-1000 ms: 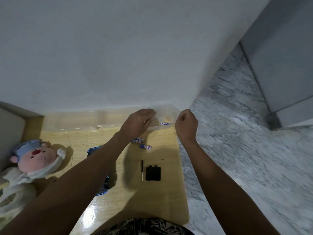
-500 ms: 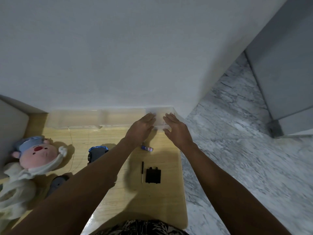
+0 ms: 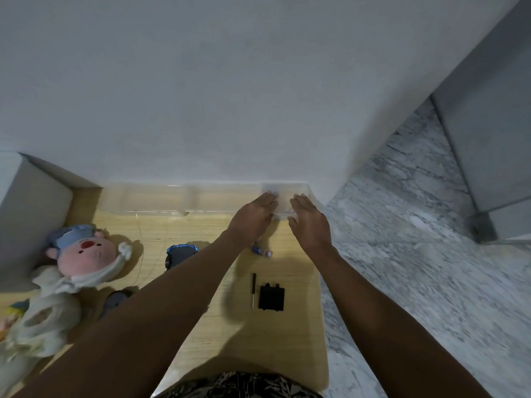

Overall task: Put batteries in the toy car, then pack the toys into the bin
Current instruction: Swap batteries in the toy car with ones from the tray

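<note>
While battery (image 3: 261, 251) lies on table (image 3: 287, 334), left hand (image 3: 253, 219), right hand (image 3: 309, 222): flat, relaxed grip, holding nothing.

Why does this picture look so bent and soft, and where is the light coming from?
Head view: the wide lens bows the wall edges and stretches both forearms toward the corners; the clear bin is hazy and hard to make out; the left hand and right hand cast soft shadows toward the viewer on the wooden table, so the light seems to come from above and ahead; the marble floor smears near the frame edge.
</note>
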